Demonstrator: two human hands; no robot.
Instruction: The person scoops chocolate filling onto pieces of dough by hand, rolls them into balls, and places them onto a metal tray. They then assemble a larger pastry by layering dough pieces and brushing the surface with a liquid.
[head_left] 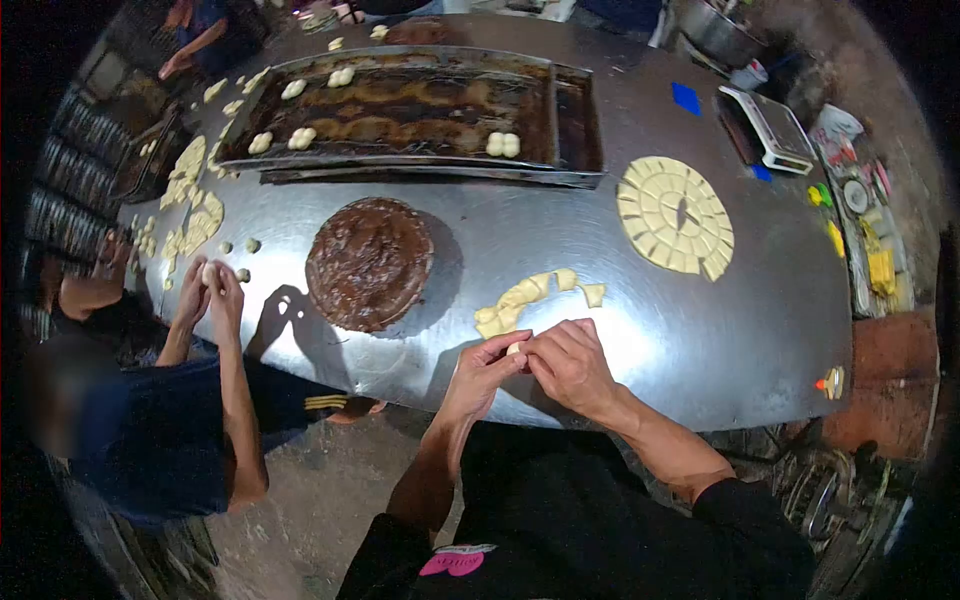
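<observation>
My left hand (486, 366) and my right hand (571, 362) meet at the table's near edge, fingers closed around a small piece of pale dough (516, 348). Most of that piece is hidden by my fingers. Just beyond my hands lies a curved row of cut dough pieces (525, 295). To the left stands a round heap of dark brown, chocolate-like filling (370, 262). Further right, a flat round of dough (676, 216) is cut into many segments, with a gap near its middle.
Stacked dark baking trays (400, 105) hold several clustered dough balls. A co-worker's hands (212, 285) pinch dough at left, near scattered dough pieces (190, 215). A scale (768, 130) stands at back right. A small orange-and-white object (832, 383) sits on the right edge.
</observation>
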